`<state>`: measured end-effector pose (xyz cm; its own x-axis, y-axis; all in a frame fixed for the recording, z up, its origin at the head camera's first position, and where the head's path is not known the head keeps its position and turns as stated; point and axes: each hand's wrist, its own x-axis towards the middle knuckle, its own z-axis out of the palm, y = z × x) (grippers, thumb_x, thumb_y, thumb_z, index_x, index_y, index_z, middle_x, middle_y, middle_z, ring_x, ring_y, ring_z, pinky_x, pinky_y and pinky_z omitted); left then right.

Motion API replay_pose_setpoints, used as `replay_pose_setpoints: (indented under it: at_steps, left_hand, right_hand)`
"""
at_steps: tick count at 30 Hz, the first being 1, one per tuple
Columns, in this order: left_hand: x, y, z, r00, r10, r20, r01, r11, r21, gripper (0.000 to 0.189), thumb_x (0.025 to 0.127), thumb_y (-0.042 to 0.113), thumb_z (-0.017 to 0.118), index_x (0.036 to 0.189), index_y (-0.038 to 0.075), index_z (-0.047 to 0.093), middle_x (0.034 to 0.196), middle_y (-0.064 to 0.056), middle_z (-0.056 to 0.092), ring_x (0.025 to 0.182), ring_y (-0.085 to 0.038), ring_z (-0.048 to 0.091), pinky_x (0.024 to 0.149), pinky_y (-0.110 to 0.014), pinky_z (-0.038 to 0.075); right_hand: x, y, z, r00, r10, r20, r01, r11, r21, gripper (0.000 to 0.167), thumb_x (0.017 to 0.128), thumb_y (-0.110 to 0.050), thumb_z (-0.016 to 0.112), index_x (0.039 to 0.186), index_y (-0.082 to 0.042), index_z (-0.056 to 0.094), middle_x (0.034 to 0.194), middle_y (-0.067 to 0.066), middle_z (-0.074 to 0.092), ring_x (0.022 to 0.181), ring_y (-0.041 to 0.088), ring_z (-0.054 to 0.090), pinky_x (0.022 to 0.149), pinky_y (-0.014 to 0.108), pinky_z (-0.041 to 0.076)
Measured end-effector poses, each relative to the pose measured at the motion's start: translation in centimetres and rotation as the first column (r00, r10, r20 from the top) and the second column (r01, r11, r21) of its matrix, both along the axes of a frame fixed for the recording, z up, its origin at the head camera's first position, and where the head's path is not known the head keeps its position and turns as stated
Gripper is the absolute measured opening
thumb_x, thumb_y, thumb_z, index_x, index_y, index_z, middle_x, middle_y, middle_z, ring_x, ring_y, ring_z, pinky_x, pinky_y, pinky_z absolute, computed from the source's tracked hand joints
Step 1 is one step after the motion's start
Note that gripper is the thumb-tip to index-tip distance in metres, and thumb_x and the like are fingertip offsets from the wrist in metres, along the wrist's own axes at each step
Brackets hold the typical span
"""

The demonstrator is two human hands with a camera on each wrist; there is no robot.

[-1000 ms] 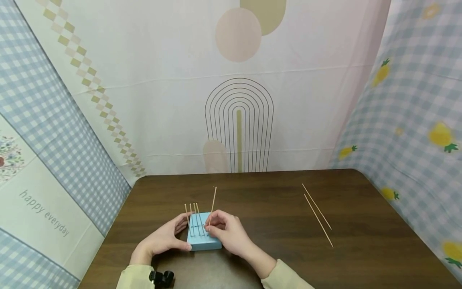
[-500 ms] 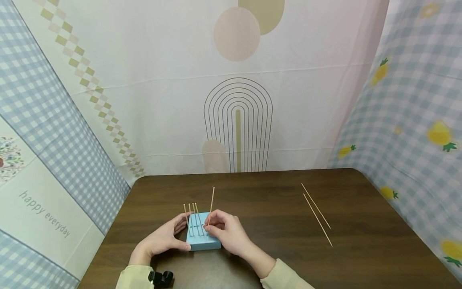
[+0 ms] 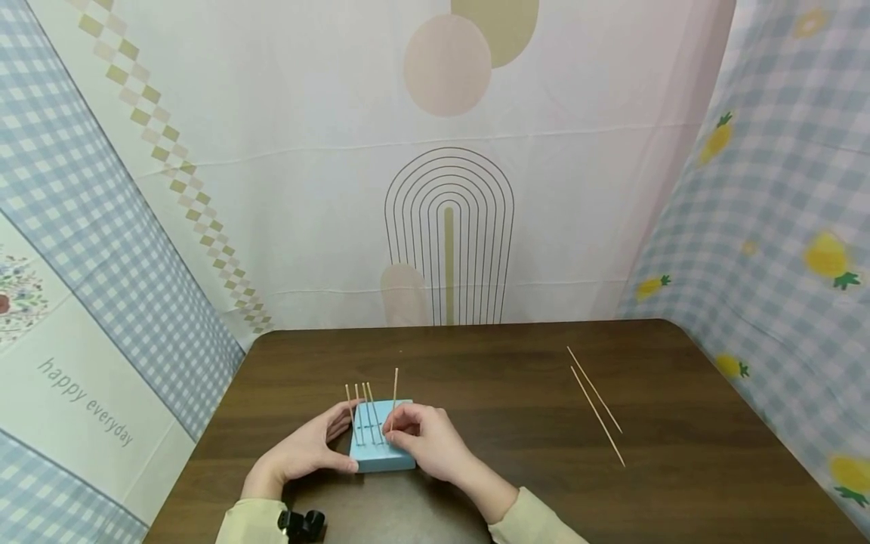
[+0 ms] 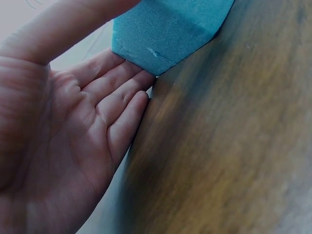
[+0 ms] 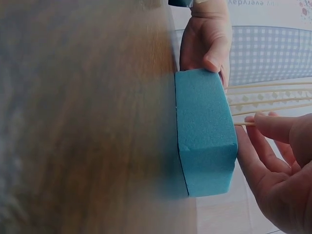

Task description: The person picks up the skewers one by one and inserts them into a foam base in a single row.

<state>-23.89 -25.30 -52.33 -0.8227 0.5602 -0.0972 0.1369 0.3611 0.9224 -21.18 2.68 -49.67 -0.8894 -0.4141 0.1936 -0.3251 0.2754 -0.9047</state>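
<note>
A light-blue foam block lies on the table, with several thin wooden skewers standing in a row in its left part. My left hand holds the block by its left side, thumb at the near corner and fingers along the far side. In the left wrist view those fingers lie nearly straight against the foam. Between thumb and forefinger, my right hand pinches another upright skewer. The right wrist view shows this skewer meeting the block's top face; its depth in the foam is hidden.
Two loose skewers lie roughly parallel on the dark wooden table to the right. A black device is at the left wrist. Patterned cloths hang behind the table and at both sides.
The skewer in my right hand has gone down, its top end now lower and more upright. My right fingers stay close to the block. The left hand keeps its hold.
</note>
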Motion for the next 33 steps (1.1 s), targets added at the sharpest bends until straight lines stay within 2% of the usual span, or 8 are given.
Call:
replay_pose_setpoints:
  at_steps: [14,21,33]
  left_hand:
    - [-0.05,-0.10,-0.15,1.000,-0.010,-0.011,0.010,1.000,-0.001,0.106,0.088,0.019,0.091,0.166,-0.003,0.025,0.169,-0.029,0.030,0.155,-0.048,0.029,0.110,-0.012,0.032]
    - [-0.09,-0.01,-0.18,1.000,-0.010,-0.006,0.010,1.000,-0.002,0.105,0.088,0.019,0.091,0.167,-0.003,0.025,0.169,-0.029,0.030,0.155,-0.049,0.029,0.112,-0.013,0.032]
    - [-0.17,-0.16,-0.29,1.000,-0.012,-0.009,0.012,1.000,0.011,0.105,0.088,0.018,0.091,0.167,-0.003,0.025,0.170,-0.028,0.029,0.156,-0.049,0.028,0.110,-0.011,0.031]
  right_hand:
    - [-0.13,-0.32,0.00,1.000,-0.003,-0.023,0.004,0.998,0.056,0.012,0.096,-0.005,0.080,0.094,-0.017,0.078,0.091,-0.005,0.077,0.081,0.002,0.068,0.077,0.023,0.056]
    - [0.03,-0.22,0.00,1.000,-0.008,-0.013,0.008,0.999,0.047,0.011,0.096,-0.008,0.080,0.094,-0.018,0.076,0.088,-0.012,0.074,0.080,0.003,0.068,0.076,0.024,0.056]
    - [-0.05,-0.33,-0.10,0.999,-0.023,-0.022,0.024,1.000,0.007,0.009,0.097,-0.012,0.081,0.097,-0.015,0.072,0.089,-0.010,0.073,0.079,0.004,0.069,0.075,0.024,0.057]
